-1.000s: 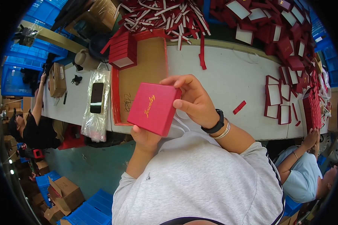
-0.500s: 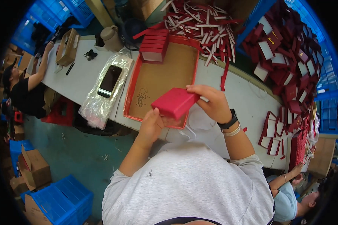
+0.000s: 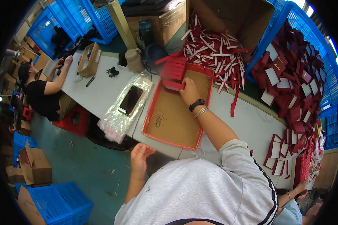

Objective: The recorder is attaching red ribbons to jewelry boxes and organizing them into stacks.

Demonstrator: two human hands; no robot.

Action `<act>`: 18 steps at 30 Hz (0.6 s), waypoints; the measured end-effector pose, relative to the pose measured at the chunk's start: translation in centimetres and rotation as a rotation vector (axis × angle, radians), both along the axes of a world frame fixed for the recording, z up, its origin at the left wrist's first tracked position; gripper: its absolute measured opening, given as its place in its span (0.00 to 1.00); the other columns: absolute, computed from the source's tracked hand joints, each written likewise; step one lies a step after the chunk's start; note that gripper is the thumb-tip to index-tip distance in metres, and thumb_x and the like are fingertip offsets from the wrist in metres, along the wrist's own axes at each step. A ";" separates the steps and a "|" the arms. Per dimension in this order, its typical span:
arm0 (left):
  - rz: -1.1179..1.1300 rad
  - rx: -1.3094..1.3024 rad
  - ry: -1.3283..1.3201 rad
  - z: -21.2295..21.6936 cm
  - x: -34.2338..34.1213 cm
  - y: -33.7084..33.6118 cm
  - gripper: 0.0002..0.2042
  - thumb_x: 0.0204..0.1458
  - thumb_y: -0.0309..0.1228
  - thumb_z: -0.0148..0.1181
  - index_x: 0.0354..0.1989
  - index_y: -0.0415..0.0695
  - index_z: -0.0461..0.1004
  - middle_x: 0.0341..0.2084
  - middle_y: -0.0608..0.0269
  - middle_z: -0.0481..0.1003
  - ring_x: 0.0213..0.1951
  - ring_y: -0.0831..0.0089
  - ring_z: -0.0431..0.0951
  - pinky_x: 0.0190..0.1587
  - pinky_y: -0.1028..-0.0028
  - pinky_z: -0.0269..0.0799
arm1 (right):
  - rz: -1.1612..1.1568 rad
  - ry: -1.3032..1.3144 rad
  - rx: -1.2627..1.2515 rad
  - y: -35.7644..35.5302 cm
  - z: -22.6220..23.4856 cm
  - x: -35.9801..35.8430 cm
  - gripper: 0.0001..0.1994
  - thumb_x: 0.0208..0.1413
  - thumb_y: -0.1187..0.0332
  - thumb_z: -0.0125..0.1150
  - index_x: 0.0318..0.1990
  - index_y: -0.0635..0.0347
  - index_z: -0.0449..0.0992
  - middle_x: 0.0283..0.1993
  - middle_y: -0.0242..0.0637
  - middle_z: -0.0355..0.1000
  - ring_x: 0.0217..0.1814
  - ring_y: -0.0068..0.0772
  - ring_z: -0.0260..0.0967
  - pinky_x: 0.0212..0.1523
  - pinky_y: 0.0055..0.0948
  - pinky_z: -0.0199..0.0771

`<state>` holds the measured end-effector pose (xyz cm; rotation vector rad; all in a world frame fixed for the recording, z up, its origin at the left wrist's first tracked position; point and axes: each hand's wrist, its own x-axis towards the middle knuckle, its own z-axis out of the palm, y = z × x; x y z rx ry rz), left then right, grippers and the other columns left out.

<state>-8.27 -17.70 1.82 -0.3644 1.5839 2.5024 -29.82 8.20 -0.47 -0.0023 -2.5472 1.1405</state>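
My right hand [image 3: 189, 92] reaches into a shallow red-rimmed cardboard tray [image 3: 176, 116]. Its fingers grip the end of a flat red box [image 3: 172, 86], set against the near side of a row of red boxes [image 3: 174, 69] in the tray's far left corner. How far the box touches the row is hard to see. Near the table's front edge, my left hand [image 3: 140, 155] hovers with nothing in it, its fingers loosely bent and apart.
Left of the tray, a phone [image 3: 131, 100] lies on clear plastic bags [image 3: 114, 118]. Red and white strips [image 3: 218, 52] heap behind it. Many dark red boxes [image 3: 289, 75] pile at the right. Two people work nearby: a black-shirted person [image 3: 41, 88] left, a light-blue sleeve [image 3: 290, 213] lower right.
The red box has gone from both hands in front of me to the row in the tray, carried by my right hand. My left hand has let go and drawn back. The view has shifted.
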 end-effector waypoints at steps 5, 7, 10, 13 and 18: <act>0.000 0.003 -0.025 -0.5 0.2 -0.4 0.07 0.56 0.31 0.48 0.32 0.40 0.69 0.28 0.57 0.75 0.31 0.69 0.77 0.39 0.71 0.74 | -0.077 0.042 -0.098 -1.6 -0.7 -0.2 0.14 0.42 0.76 0.59 0.37 0.62 0.63 0.41 0.48 0.64 0.42 0.56 0.64 0.41 0.42 0.68; -0.018 -0.032 -0.012 -0.7 -0.1 -0.5 0.07 0.56 0.31 0.49 0.32 0.39 0.69 0.28 0.57 0.75 0.31 0.69 0.77 0.39 0.71 0.74 | -0.102 0.053 -0.160 -1.6 -1.2 -0.6 0.15 0.41 0.75 0.60 0.37 0.61 0.62 0.40 0.47 0.63 0.41 0.56 0.64 0.40 0.43 0.68; -0.019 -0.068 -0.013 -0.9 -0.2 -1.1 0.08 0.56 0.31 0.50 0.32 0.39 0.70 0.27 0.57 0.75 0.31 0.69 0.77 0.39 0.71 0.74 | -0.158 0.058 -0.189 -2.5 -1.7 -1.0 0.17 0.41 0.75 0.62 0.38 0.61 0.60 0.41 0.47 0.62 0.41 0.57 0.64 0.40 0.43 0.68; -0.009 -0.079 -0.033 -1.2 -0.4 -1.6 0.07 0.56 0.30 0.50 0.32 0.38 0.69 0.27 0.57 0.75 0.32 0.68 0.77 0.39 0.71 0.74 | -0.213 0.062 -0.294 -3.3 -2.2 -1.6 0.19 0.41 0.73 0.63 0.39 0.62 0.59 0.41 0.51 0.60 0.42 0.55 0.62 0.42 0.40 0.66; -0.002 -0.039 -0.020 -1.0 -0.5 -0.8 0.07 0.56 0.29 0.49 0.32 0.38 0.69 0.27 0.55 0.75 0.31 0.66 0.77 0.39 0.70 0.74 | -0.243 0.077 -0.318 -3.5 -2.7 -1.9 0.21 0.40 0.71 0.65 0.39 0.63 0.59 0.42 0.51 0.60 0.43 0.55 0.62 0.44 0.39 0.66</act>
